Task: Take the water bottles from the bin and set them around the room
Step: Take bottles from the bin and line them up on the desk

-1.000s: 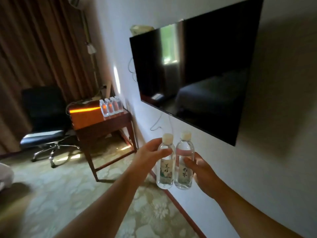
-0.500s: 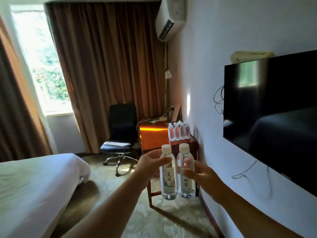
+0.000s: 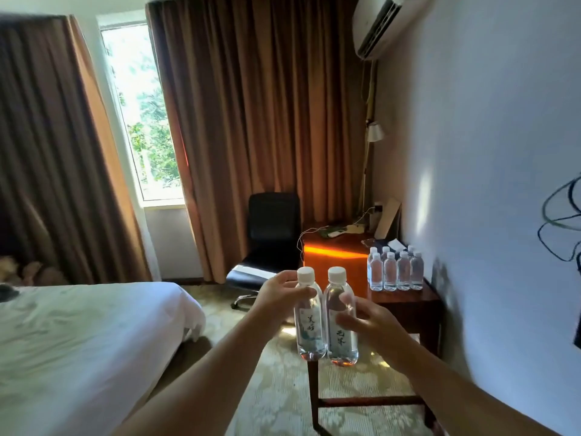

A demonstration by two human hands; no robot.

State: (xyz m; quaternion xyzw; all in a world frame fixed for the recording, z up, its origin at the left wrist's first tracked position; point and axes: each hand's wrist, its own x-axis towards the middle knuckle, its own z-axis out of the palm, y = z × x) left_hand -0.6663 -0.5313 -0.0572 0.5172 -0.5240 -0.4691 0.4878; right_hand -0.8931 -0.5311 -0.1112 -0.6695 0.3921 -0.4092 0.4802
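Two clear water bottles with white caps are held upright side by side in front of me. My left hand point(image 3: 279, 298) grips the left water bottle point(image 3: 309, 328) near its shoulder. My right hand point(image 3: 371, 322) grips the right water bottle point(image 3: 341, 333) at its middle. Both bottles hang in the air above the carpet, just short of the wooden table point(image 3: 405, 302). Several more water bottles point(image 3: 395, 272) stand in a tight group on that table next to the wall. No bin is in view.
A bed with white sheets point(image 3: 78, 350) fills the left. A black office chair point(image 3: 267, 243) stands by the brown curtains point(image 3: 261, 121). An orange-lit box point(image 3: 336, 262) and cables sit on the table. An air conditioner point(image 3: 380, 23) hangs high on the right wall.
My view has swung left from the wall television toward the window and bed. The table and its bottles are nearer. Both hands keep the same hold on the two bottles.
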